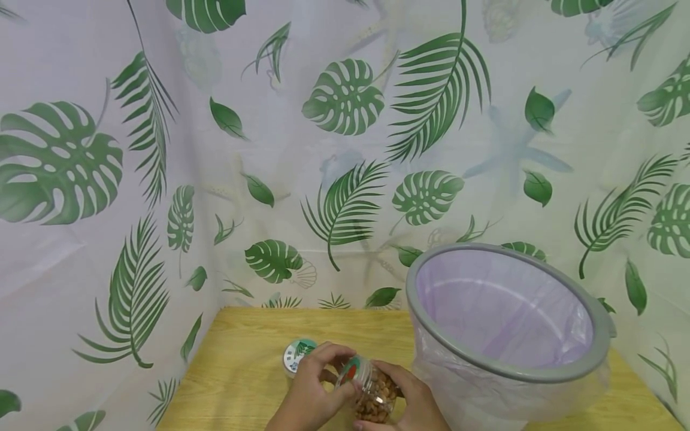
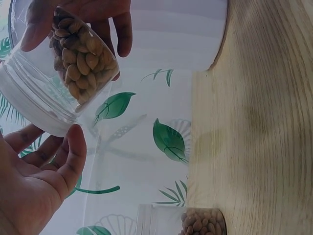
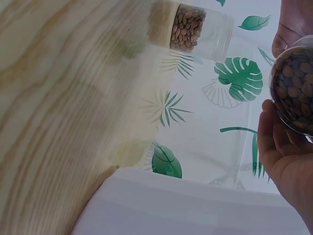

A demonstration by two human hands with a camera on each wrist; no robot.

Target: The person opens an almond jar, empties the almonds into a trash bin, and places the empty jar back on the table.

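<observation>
A clear jar of almonds is held tilted above the table, its lid end toward the left. My left hand grips the lid with thumb and fingers around its edge. The right hand holds the jar's body from the other side. In the left wrist view, almonds are heaped toward the base, and the left hand's fingers touch the lid rim. A second jar of almonds stands on the table behind the left hand; its lid is printed green and white.
On the right stands a large bin with a grey rim and a pale purple liner. The wooden table lies beneath. A leaf-patterned curtain closes off the back and sides.
</observation>
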